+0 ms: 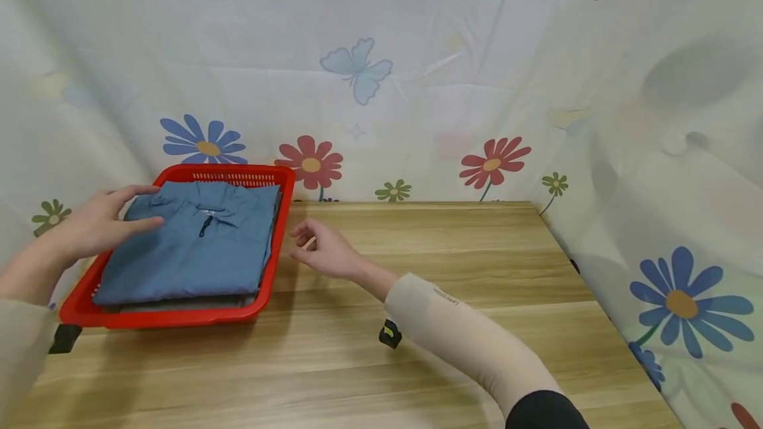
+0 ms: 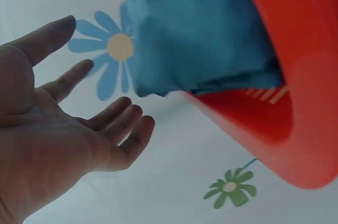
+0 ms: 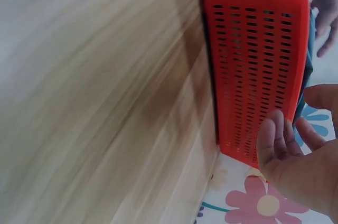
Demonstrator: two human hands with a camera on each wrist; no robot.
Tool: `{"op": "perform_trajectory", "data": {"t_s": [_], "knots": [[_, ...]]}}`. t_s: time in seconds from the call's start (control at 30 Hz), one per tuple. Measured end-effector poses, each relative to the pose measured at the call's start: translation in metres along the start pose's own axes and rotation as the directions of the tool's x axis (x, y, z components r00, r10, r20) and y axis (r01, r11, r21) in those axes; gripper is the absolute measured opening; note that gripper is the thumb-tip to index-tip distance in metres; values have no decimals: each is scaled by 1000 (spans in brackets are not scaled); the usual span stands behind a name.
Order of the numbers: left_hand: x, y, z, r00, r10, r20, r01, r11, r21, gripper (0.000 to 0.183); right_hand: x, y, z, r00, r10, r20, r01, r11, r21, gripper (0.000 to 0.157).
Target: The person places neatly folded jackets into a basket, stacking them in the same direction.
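A folded blue collared garment (image 1: 197,250) with a small dark zip pull lies on top inside a red plastic basket (image 1: 279,243). Greyish fabric (image 1: 185,304) peeks out beneath its front edge. My left hand (image 1: 110,220) hovers at the basket's left side, thumb and fingers spread; in the left wrist view, there is a gap between the fingers and the blue cloth (image 2: 206,34). On the other side, my right hand (image 1: 326,250) is beside the basket's right wall with loosely bent fingers. The right wrist view has this hand (image 3: 301,166) near the slotted wall (image 3: 251,76), holding nothing.
The basket stands at the left of a wood-grain table (image 1: 417,243). A small black piece with a yellow mark (image 1: 390,334) lies near my right forearm, and a dark piece (image 1: 64,338) is by the basket's front left corner. Flower-printed curtains (image 1: 417,118) enclose the back and sides.
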State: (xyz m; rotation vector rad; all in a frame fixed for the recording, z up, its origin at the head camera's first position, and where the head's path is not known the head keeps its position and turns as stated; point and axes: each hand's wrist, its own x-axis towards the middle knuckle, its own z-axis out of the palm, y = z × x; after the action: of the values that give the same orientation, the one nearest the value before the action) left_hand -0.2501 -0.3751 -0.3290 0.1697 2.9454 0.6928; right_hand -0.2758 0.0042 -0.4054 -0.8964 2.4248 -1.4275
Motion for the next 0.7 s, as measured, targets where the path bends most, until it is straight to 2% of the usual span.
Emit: {"op": "perform_trajectory", "data": {"t_s": [0.17, 0.3, 0.53, 0.7], "knots": [[-5, 20, 7, 998, 42, -37, -40, 998, 56, 75, -15, 11, -7, 998, -61, 12, 62, 974, -218, 29], [-10, 39, 19, 995, 91, -44, -87, 992, 95, 71, -30, 16, -13, 998, -54, 29, 61, 939, -339, 32], [-16, 83, 43, 988, 151, -39, -145, 982, 117, 69, -55, 23, -22, 1000, 17, 21, -5, 871, -491, 36], [-20, 114, 62, 984, 172, -42, -165, 978, 129, 69, -68, 26, -32, 1000, 24, -20, -31, 849, -528, 39]]}}
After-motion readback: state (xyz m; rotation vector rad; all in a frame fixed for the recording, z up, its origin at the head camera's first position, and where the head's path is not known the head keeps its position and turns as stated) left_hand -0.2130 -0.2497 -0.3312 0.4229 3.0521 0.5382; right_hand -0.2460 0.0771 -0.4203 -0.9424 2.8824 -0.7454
